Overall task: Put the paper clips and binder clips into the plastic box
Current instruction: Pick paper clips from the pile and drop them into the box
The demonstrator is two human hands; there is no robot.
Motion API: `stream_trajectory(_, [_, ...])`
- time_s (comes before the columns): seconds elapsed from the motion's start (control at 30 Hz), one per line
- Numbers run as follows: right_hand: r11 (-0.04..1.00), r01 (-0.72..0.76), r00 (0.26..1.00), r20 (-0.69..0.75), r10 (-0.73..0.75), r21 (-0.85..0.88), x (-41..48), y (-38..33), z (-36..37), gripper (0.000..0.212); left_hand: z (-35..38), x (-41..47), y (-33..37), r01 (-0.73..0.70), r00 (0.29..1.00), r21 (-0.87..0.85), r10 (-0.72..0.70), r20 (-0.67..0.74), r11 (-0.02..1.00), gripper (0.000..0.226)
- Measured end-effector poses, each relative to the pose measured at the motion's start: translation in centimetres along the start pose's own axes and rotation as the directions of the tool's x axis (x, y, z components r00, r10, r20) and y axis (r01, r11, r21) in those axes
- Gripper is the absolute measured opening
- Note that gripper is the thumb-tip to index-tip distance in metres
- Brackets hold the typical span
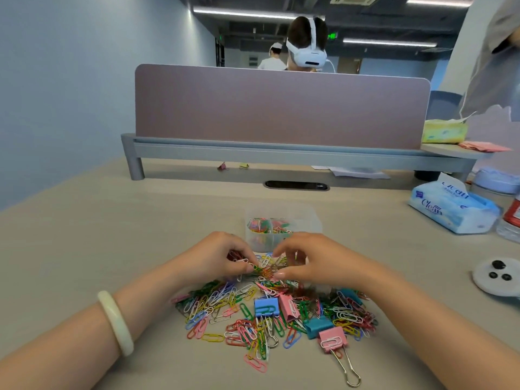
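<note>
Head view: I am watching both hands working the far edge of the paper clips (270,313) heap, mid-table.
Left hand (225,260): pinching a small bunch of clips.
Right hand (312,263): fingers curling half-closed, gathering clips.
Plastic box (282,229): sitting just beyond both hands, slightly nearer the right.
Binder clips (289,308): lying near the table's front edge.

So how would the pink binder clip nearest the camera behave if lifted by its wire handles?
The pink binder clip probably swings, since its wire handles look hinged. A white paper clip lies on it and would likely slide off.
</note>
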State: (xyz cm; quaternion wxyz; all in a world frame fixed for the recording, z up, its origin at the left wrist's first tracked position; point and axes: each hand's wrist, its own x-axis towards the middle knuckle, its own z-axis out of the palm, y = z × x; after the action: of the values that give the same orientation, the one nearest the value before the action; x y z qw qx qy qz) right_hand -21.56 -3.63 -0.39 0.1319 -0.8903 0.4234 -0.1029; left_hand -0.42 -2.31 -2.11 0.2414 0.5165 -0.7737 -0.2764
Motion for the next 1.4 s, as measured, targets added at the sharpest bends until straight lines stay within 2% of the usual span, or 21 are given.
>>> stream_trajectory(0.2, [0.981,-0.001,0.991,0.133,0.027,-0.195,0.9,-1.8,1.4,0.058,-1.3,-0.3,-0.5,0.010,0.996,0.045,-0.006,-0.085,0.999,0.006])
stream_trajectory(0.3, [0.968,0.038,0.990,0.143,-0.002,-0.246,1.2,-2.1,1.2,0.051,-1.1,-0.3,-0.9,0.037,0.997,0.016,-0.036,-0.069,0.999,0.005])
stream_trajectory(0.4, [0.972,0.067,0.987,0.155,-0.033,-0.226,1.3,-2.4,1.4,0.042,-0.6,-0.4,-0.7,0.048,0.998,-0.029,-0.049,-0.040,0.998,0.005])
stream_trajectory(0.53, [0.976,0.040,0.991,0.132,-0.012,-0.212,1.3,-1.8,1.4,0.031,-0.4,-0.5,-0.6,0.029,1.000,-0.051,-0.029,-0.001,0.998,0.012])
stream_trajectory(0.63, [0.972,0.038,0.994,0.111,-0.012,-0.231,1.2,-1.6,1.5,0.019,-0.5,-0.5,-0.8,0.049,0.999,-0.074,-0.051,-0.015,0.996,0.008])
stream_trajectory(0.73, [0.986,0.019,0.994,0.109,-0.001,-0.163,1.2,-1.3,1.4,0.014,-0.5,-0.3,-0.8,0.042,0.998,-0.049,-0.044,-0.040,0.998,0.007])
stream_trajectory(0.8, [0.999,-0.015,0.995,0.099,0.020,-0.051,1.3,-0.9,0.9,0.017,-0.7,0.0,-0.6,0.002,0.997,-0.009,-0.002,-0.071,1.000,0.007])
stream_trajectory(0.87, [0.997,-0.048,0.995,0.088,0.042,0.065,1.3,-0.4,0.3,0.020,-1.2,0.7,-0.3,-0.026,0.995,-0.063,0.020,-0.097,0.998,0.008])
stream_trajectory(0.93, [0.982,-0.072,0.995,0.076,0.059,0.177,1.2,0.0,-0.3,0.019,-1.8,1.6,0.2,-0.042,0.993,-0.125,0.027,-0.117,0.991,0.011])
stream_trajectory(1.07, [0.919,-0.125,0.992,0.031,0.122,0.373,1.7,0.8,-1.9,0.009,-2.6,4.4,0.8,-0.076,0.984,-0.102,0.058,-0.168,0.992,0.011])
stream_trajectory(1.13, [0.908,-0.150,0.984,-0.032,0.177,0.390,2.6,1.4,-2.8,0.007,-2.7,6.1,0.9,-0.074,0.977,-0.045,0.063,-0.204,0.996,0.007])
stream_trajectory(1.27, [0.925,-0.204,0.954,-0.149,0.262,0.320,5.5,2.2,-3.8,0.009,-2.5,9.0,0.3,-0.020,0.959,0.063,0.037,-0.280,0.998,0.009])
stream_trajectory(1.4, [0.922,-0.280,0.931,-0.161,0.329,0.266,8.1,2.8,-2.8,0.010,-1.5,11.1,-0.8,0.040,0.960,0.220,0.023,-0.277,0.975,0.017])
